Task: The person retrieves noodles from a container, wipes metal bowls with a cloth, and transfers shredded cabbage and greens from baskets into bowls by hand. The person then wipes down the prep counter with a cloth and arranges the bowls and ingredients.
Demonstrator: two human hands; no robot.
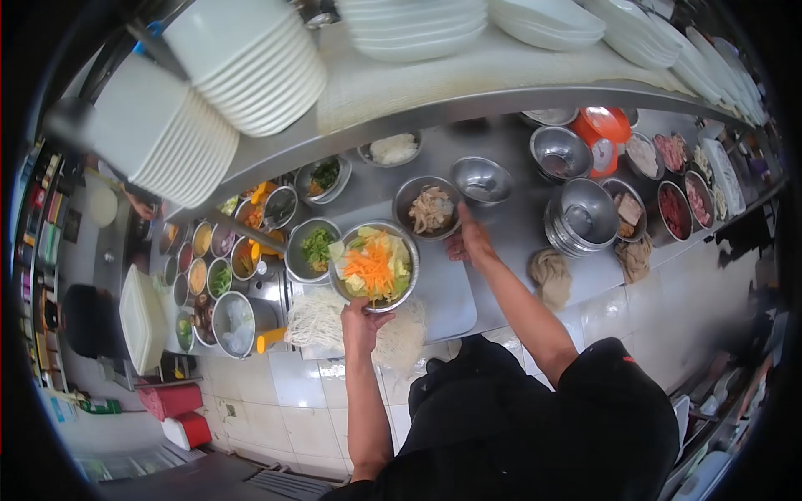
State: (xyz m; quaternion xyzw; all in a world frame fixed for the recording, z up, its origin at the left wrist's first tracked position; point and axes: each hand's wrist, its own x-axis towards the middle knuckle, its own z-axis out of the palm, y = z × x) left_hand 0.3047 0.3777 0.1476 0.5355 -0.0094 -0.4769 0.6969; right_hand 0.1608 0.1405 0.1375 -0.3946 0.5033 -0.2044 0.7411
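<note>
My left hand (361,326) grips the near rim of a metal bowl (409,288) filled with shredded carrot (370,265) and chopped cabbage. My right hand (474,237) is at the right side of another metal bowl (403,189) holding pale sliced meat (431,210), thumb against the rim and fingers curled low at its side. Just behind that hand stands a metal bowl (483,180) with a little clear liquid or shine inside. Left of the vegetable bowl sits a bowl of chopped greens (317,248). Dry pale noodles (313,319) lie by my left hand.
A shelf (401,88) with stacked white bowls (251,67) and plates overhangs the counter. At right are stacked metal bowls (582,213), cloths (550,277), raw meat containers (673,209) and an orange scale (603,138). Several ingredient tubs and a tall pot (241,323) crowd the left.
</note>
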